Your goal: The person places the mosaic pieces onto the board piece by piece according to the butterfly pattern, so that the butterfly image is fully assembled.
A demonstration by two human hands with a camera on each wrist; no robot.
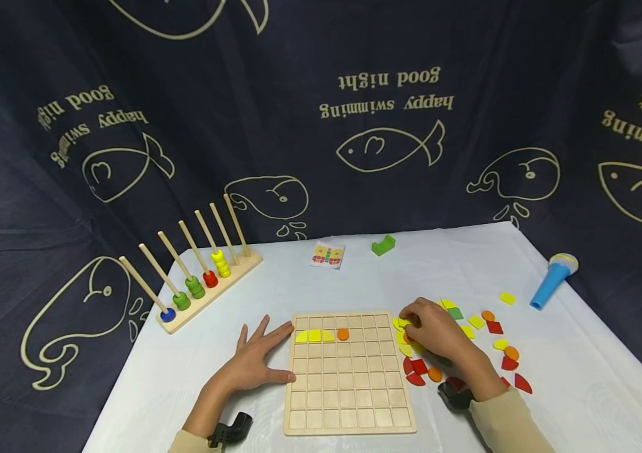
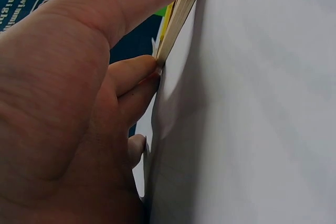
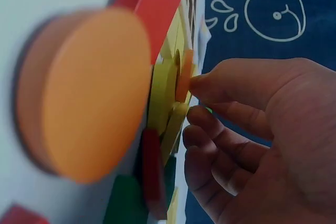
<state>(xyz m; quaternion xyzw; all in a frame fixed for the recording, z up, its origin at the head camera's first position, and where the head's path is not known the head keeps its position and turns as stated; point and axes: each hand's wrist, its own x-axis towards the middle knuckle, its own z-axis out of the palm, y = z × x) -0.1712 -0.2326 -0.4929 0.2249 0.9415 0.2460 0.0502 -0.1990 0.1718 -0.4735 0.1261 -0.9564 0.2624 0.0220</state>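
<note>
A wooden grid board (image 1: 330,399) lies on the white table. Its second row from the far edge holds yellow pieces (image 1: 314,336) and an orange disc (image 1: 343,335). My left hand (image 1: 255,362) is spread beside the board, with thumb and forefinger at its left edge. To the board's right, my right hand (image 1: 440,330) reaches down into a pile of yellow pieces (image 3: 161,95). Its thumb and forefinger are bent, with a gap between them. The thumb tip is right at a thin orange disc (image 3: 185,76) on top of the yellow ones.
Red pieces (image 1: 415,379), an orange disc (image 1: 435,375) and yellow squares (image 1: 476,322) lie scattered around my right hand. A bead rack (image 1: 208,296) stands far left. Along the back are a picture card (image 1: 328,256) and a green block (image 1: 383,245). A blue toy microphone (image 1: 550,284) lies far right.
</note>
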